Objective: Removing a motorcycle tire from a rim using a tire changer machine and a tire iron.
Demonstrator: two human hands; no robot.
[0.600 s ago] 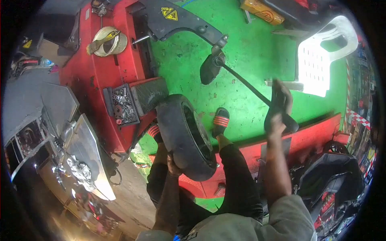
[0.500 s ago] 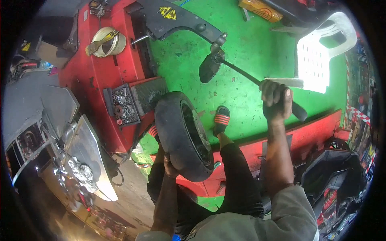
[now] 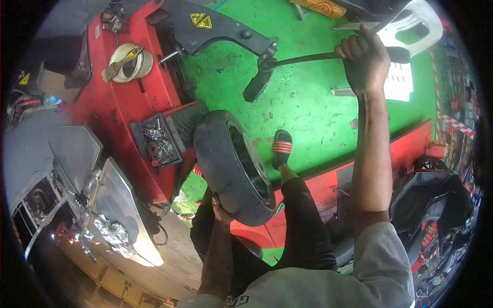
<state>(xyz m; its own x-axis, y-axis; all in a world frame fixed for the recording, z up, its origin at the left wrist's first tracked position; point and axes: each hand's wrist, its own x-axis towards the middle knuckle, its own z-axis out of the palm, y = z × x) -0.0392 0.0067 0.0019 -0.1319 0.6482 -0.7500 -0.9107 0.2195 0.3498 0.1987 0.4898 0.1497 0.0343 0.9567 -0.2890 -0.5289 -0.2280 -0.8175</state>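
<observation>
My left hand (image 3: pixel 221 208) grips the lower left of an upright black tyre on a rim (image 3: pixel 218 164), held between my legs beside the red machine (image 3: pixel 164 185). My right hand (image 3: pixel 367 64), up at the right, is closed over a long black bar (image 3: pixel 308 58) that runs from the joint at the end of the machine's dark arm (image 3: pixel 221 36). A black angled foot-like piece (image 3: pixel 254 90) hangs below that joint. On the red body are a pale tub with a brush (image 3: pixel 128 66) and a tray of small metal parts (image 3: pixel 159 141).
A white plastic chair (image 3: pixel 403 84) stands behind my right hand on the green floor (image 3: pixel 303 113). A red plank-like section (image 3: pixel 416 133) crosses at right, near black vehicle bodywork (image 3: pixel 431 200). Metal panels (image 3: pixel 113 195) lie at left, and a yellow box (image 3: pixel 318 7) is at the back.
My right hand has risen upward and away from my body, and the black bar has swung up toward level. The tyre in my left hand has shifted slightly.
</observation>
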